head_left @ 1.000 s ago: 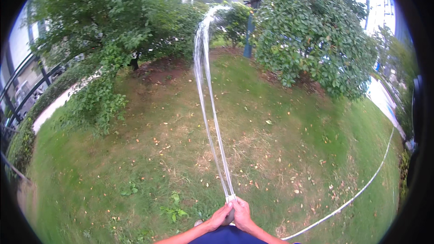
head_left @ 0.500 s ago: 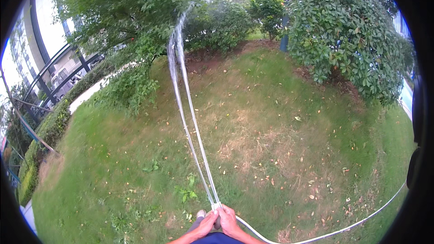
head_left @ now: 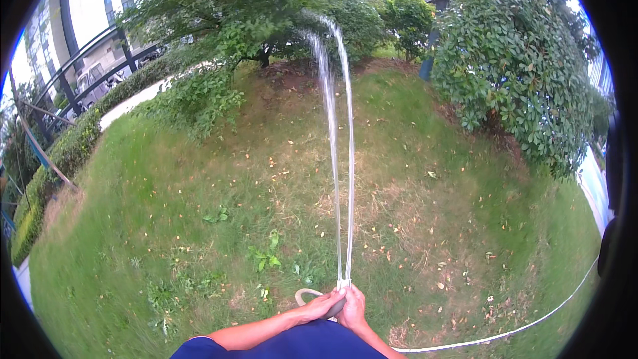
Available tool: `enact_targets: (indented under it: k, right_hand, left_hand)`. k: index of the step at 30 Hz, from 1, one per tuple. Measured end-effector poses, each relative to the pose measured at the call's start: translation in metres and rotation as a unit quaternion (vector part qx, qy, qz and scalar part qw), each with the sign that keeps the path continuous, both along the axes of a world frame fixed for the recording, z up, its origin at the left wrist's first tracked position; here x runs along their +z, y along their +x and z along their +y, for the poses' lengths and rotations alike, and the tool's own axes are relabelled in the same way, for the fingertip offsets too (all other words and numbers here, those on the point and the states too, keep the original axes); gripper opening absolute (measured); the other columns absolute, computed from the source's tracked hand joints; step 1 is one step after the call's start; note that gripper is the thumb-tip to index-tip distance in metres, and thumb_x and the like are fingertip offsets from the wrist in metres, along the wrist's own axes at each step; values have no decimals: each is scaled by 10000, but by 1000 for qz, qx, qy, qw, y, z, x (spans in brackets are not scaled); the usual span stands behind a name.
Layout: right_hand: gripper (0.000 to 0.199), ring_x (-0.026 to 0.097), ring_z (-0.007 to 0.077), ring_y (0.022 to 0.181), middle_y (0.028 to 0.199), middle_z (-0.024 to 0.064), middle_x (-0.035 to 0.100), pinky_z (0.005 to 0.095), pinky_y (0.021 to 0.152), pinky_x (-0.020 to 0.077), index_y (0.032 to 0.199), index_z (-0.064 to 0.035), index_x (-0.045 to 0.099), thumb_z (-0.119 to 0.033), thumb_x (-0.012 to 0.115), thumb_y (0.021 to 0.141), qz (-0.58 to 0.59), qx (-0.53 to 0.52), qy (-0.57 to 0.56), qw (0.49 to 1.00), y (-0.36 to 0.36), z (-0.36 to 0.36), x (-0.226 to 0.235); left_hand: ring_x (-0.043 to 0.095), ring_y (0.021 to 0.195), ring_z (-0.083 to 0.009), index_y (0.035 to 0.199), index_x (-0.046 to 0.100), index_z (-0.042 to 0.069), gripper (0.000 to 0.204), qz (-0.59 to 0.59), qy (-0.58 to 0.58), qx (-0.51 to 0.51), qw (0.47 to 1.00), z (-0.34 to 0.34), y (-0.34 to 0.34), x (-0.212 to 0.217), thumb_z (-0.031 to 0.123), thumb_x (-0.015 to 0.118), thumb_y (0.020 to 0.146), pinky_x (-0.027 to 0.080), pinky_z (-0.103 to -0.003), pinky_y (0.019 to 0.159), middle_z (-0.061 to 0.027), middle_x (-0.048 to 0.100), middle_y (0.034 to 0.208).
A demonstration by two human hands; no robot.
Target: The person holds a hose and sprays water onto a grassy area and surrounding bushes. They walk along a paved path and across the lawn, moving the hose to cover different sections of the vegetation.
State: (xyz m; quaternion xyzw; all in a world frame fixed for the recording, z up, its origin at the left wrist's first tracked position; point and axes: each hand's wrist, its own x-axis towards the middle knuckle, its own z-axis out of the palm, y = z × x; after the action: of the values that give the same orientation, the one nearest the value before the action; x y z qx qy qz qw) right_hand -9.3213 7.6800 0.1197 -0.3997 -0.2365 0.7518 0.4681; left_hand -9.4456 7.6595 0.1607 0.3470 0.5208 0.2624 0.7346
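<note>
Both hands low centre; left hand point(head_left: 323, 306) and right hand point(head_left: 352, 307) curled tight round hose point(head_left: 505, 334) end; twin water jets point(head_left: 340, 159) arc over lawn point(head_left: 166, 226) toward tree point(head_left: 219, 6).

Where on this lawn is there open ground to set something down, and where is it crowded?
Open: the worn grass between the twin water streams and the big leafy shrub. Crowded: by both hands pinching the pale hose end, and along the thin white hose trailing right.

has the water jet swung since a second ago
Yes: the water jet now lands right of the small tree's trunk, where earlier it landed further right, toward the big bush.
</note>
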Motion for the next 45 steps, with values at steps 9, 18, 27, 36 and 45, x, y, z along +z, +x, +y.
enact_targets:
  k: [9,18,27,36,45]
  right_hand:
    - [207,602,156,654,782,83,620,267,593,495,931,-7,585,-196,501,919,-66,52,20,996,-72,-44,10]
    - [265,558,132,739,813,57,586,276,686,457,1001,6,582,-230,487,927,-171,139,90,971,-99,-71,16]
    - [387,524,166,960,1098,75,510,348,845,434,1089,-52,526,18,571,711,-285,231,298,881,-126,-93,39]
    - [518,531,256,1069,1149,151,566,390,875,427,1183,-17,521,-297,701,786,-307,503,332,737,-153,-86,-36]
    - [406,534,222,1018,1063,109,556,378,835,420,1107,-61,552,-297,679,803,-309,493,435,687,-158,-86,-52]
  left_hand:
    - [512,1043,-129,1303,450,20,624,-101,-20,72,992,-60,-71,-39,539,399,960,425,-260,884,-85,533,1189]
    - [463,639,-84,1118,588,144,522,-282,46,197,938,-94,-82,-68,604,490,892,353,-247,546,29,530,766]
    - [420,493,-92,792,592,66,437,-196,37,363,910,-98,-134,-21,462,478,937,324,-252,463,-1,475,590]
    - [441,493,-94,770,538,36,361,-261,97,430,859,-109,-142,15,354,499,936,344,-237,426,-15,480,610]
    - [463,548,-86,850,547,45,333,-303,187,374,856,-123,-148,13,341,456,975,379,-232,479,-3,487,657]
